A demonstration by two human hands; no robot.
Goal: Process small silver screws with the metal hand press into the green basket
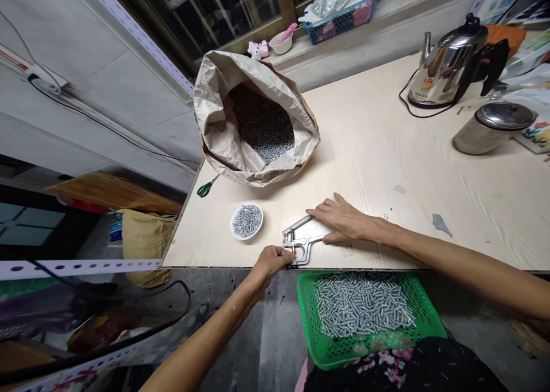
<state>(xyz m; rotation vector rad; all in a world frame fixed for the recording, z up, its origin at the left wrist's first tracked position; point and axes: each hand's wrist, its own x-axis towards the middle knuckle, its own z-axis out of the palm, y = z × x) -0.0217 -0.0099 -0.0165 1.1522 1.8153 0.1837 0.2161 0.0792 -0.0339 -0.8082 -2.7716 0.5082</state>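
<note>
Grey metal snap-fastener pliers [304,247] lie at the table's front edge, their jaws toward the left and a small spring near the hinge. My right hand [341,220] is wrapped round the spread handles. At the jaws, my left hand [275,260] has thumb and finger pinched together; what they hold is too small to make out. A bit of red shows between the jaws. Left of the pliers stands a white bowl [247,222] full of small metal screw-like pieces. Below the table edge, a green basket [306,323] holds many similar silvery pieces.
A large open sack [215,111] of metal pieces stands behind the bowl. Green-handled scissors [205,189] lie at the left edge. A kettle [447,65] with a cord and a lidded metal canister [485,131] stand at the far right. A grey scrap [441,224] lies near my right forearm.
</note>
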